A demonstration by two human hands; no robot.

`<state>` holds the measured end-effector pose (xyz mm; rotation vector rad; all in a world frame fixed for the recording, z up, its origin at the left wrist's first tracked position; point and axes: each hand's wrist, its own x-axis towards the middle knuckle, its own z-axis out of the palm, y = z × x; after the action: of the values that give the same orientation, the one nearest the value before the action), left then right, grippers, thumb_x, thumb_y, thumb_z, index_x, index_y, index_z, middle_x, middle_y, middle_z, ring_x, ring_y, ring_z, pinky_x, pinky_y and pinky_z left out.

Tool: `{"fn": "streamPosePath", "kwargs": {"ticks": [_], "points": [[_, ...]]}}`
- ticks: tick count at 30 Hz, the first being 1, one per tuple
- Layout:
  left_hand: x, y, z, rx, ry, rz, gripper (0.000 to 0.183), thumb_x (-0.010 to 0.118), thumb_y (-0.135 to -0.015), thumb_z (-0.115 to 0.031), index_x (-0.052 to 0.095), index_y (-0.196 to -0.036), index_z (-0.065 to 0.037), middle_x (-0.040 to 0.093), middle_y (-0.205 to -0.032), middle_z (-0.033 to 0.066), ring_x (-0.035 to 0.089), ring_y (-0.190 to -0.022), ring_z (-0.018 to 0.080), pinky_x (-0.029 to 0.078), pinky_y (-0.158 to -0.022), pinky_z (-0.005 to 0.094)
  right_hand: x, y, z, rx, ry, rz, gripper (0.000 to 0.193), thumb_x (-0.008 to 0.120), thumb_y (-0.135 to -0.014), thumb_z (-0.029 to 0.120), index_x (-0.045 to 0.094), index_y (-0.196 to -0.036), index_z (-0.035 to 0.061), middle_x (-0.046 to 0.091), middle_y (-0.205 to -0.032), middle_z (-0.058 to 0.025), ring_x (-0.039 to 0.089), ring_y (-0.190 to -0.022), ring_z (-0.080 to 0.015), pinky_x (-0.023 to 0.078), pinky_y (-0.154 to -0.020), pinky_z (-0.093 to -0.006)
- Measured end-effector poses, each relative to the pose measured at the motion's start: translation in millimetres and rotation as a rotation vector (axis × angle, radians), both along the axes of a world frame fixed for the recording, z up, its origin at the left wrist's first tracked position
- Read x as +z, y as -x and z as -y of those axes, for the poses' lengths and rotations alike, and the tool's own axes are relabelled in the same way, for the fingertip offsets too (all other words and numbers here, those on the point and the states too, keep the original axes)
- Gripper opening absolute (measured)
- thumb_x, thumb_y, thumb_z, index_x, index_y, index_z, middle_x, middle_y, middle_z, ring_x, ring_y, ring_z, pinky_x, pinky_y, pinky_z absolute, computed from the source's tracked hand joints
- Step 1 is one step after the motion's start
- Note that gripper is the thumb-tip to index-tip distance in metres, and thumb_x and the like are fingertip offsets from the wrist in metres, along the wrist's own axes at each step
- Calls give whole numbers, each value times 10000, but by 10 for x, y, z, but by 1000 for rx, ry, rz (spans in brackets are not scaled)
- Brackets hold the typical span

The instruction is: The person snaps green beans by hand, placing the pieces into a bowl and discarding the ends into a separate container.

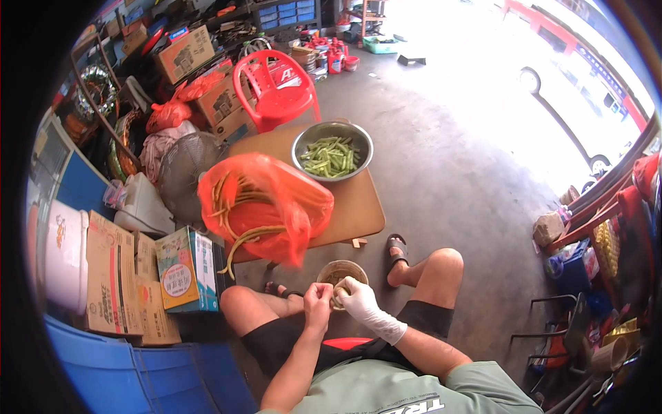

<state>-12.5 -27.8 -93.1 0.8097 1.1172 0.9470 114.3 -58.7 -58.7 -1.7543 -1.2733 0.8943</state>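
Note:
My bare left hand (318,303) is closed in a pinch, close beside my right hand (360,301), which wears a white glove and is also closed. Something small may sit between the fingers, too small to name. Both hands are over a round bucket (355,267) on the floor between my feet. On the low brown table (358,214) lies an open red plastic bag (307,214) with long yellowish-green beans (224,196), some hanging over its edge. Behind it to the right stands a steel bowl (298,162) full of short green bean pieces (331,156).
A red plastic chair (283,93) stands beyond the table. To the left are a fan (189,165), cardboard boxes (110,276) and blue bins (165,372). Cluttered shelving (593,255) and a dark metal-framed chair (569,331) stand at the right.

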Motion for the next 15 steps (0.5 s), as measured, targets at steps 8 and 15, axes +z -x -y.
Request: {"fn": "streamPosePath", "kwargs": {"ticks": [8, 15], "points": [[19, 422, -161, 244, -36, 27, 89, 569, -982, -147, 554, -988, -59, 576, -837, 22, 482, -587, 49, 380, -468, 174, -86, -162, 8, 4, -84, 14, 128, 646, -854, 165, 645, -926, 59, 675, -836, -164, 671, -805, -339, 526, -727, -399], [180, 388, -111, 114, -162, 16, 98, 578, -970, -105, 572, -1053, -53, 636, -889, 30, 514, -630, 38, 390, -479, 167, -165, -218, -207, 112, -78, 196, 229, 633, -864, 200, 669, -1061, 88, 692, -916, -143, 669, -882, -315, 526, -777, -372]]}}
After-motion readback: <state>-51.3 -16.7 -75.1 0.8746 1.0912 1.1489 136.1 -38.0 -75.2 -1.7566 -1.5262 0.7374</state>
